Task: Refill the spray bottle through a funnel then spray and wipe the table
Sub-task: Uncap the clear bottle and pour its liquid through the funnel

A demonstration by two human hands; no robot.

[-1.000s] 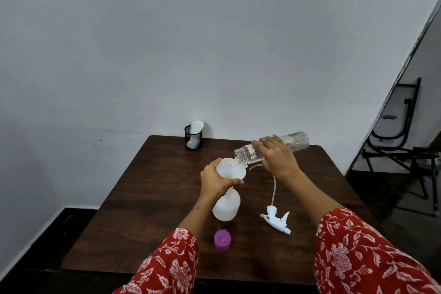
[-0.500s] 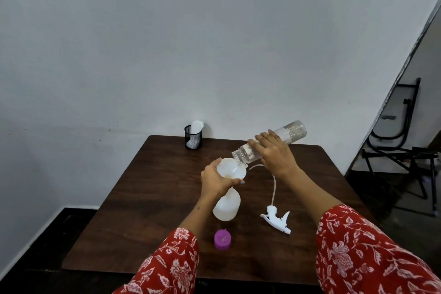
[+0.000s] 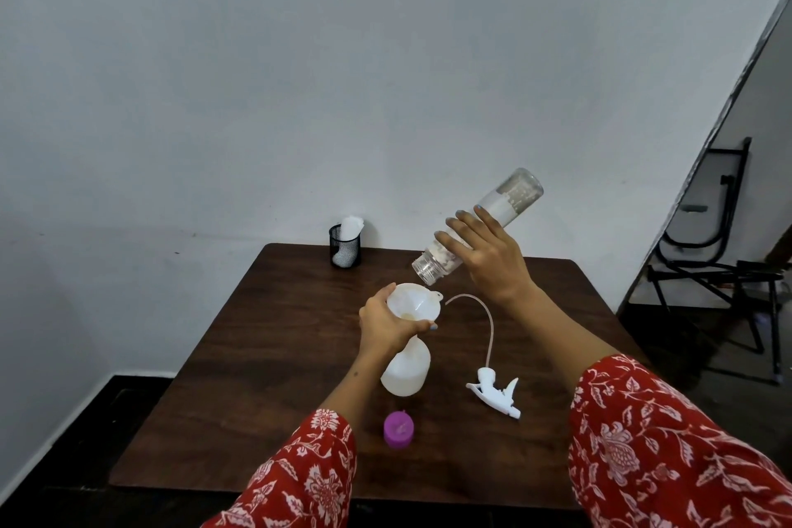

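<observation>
A white spray bottle (image 3: 405, 371) stands on the dark wooden table (image 3: 265, 356) with a white funnel (image 3: 413, 302) in its neck. My left hand (image 3: 388, 324) grips the neck and funnel stem. My right hand (image 3: 488, 255) holds a clear water bottle (image 3: 508, 201) tilted steeply, its open mouth pointing down just above the funnel's right rim. The white trigger sprayer head (image 3: 495, 392) with its long tube lies on the table to the right. A purple cap (image 3: 399, 429) sits near the front.
A black mesh cup (image 3: 345, 251) with white cloth or paper stands at the table's back edge by the wall. A black folding chair (image 3: 720, 270) stands on the floor to the right of the table.
My right hand has raised the clear bottle's base much higher, so the bottle tilts more steeply, and its mouth has lifted a little above the funnel. My left hand has stayed put.
</observation>
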